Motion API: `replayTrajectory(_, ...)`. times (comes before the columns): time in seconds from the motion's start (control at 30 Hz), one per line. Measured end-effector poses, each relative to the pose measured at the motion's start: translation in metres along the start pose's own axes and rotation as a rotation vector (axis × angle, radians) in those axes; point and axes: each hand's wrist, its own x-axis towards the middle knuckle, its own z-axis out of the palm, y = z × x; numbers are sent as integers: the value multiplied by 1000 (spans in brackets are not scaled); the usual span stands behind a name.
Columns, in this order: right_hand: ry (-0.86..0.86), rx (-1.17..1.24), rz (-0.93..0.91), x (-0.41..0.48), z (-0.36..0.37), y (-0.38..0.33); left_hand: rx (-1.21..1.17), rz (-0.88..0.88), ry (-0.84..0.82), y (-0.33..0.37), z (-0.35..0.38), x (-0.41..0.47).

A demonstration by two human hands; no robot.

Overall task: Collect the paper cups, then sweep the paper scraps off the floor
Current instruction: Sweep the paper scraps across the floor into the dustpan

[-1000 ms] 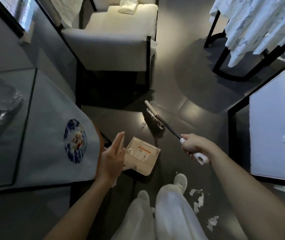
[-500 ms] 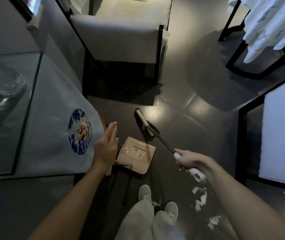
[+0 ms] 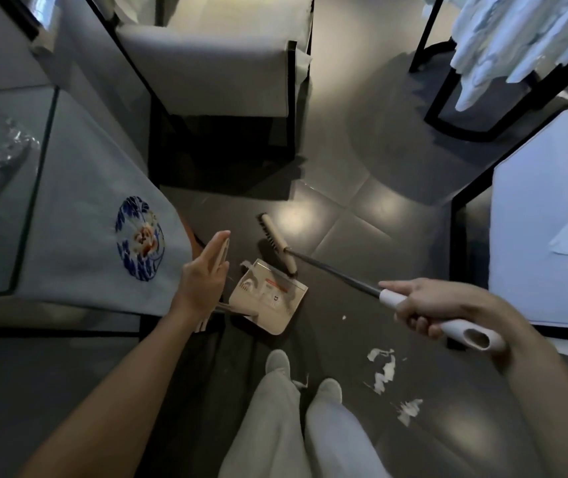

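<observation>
My right hand (image 3: 427, 305) grips the white handle of a broom (image 3: 331, 270), index finger stretched along the shaft. The broom's beige brush head (image 3: 277, 241) rests on the dark floor just beyond the beige dustpan (image 3: 268, 294). My left hand (image 3: 203, 274) holds the dustpan's upright handle, fingers stretched along it. White paper scraps (image 3: 384, 369) lie on the floor to the right of my shoes, with another scrap (image 3: 410, 410) nearer to me. No paper cups are in view.
A glass table with a pale cloth bearing a blue embroidered motif (image 3: 139, 238) stands at the left. A white armchair (image 3: 213, 63) is ahead, a white seat (image 3: 545, 243) at the right, and a black rack with white cloth (image 3: 503, 46) at the back right.
The brush head has swept toward me across the floor and now sits at the dustpan's far edge. My view has tipped down, showing more scraps by my feet.
</observation>
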Motion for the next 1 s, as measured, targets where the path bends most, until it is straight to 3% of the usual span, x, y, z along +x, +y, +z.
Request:
replayTrajectory(0.13,83,-17,-67,-2,-14,12,125,52,92,11,7,-27)
replayTrajectory(0.37,160,-155,-95,54,1,24,125,-3,193,15,22,-63)
replayTrajectory(0.57,22,-119,-13,69,25,43,104,-117,266,6,32,-64)
replayTrajectory(0.7,-92,62,39,58,28,51,61,-123,263,9,41,-61)
replayTrajectory(1.0,-80,118,-78,39,25,0,-24,-142,299,16,34,-99)
